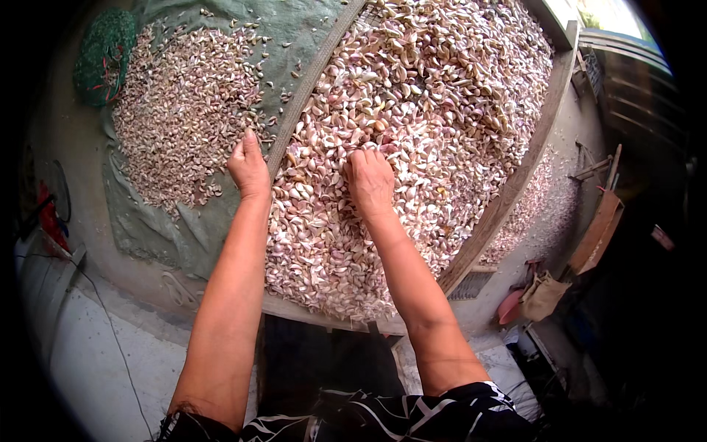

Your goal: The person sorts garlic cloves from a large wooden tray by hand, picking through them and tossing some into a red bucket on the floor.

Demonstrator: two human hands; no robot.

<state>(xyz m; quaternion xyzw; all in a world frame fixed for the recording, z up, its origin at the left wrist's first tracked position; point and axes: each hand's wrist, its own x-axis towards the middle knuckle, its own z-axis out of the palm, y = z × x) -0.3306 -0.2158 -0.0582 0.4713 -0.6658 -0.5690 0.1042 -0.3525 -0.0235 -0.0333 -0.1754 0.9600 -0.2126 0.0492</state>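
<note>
Garlic cloves (420,110) lie heaped across a wood-framed tray whose side rails (309,83) run away from me. My right hand (371,179) rests on this heap with its fingers curled down into the cloves; whether it grips any is hidden. Over the left rail is my left hand (249,166), thumb up and fingers curled away from view, so its hold cannot be seen. Beyond that rail, a second pile of smaller cloves (188,105) is spread on a green woven sheet (160,237).
A green mesh bag (105,58) sits at the far left. On the floor right of the tray's wooden rail (497,215) lie more cloves (525,221). Further right are a brown box-like object (596,232), a beige cloth bag (544,296) and a pink container (509,307).
</note>
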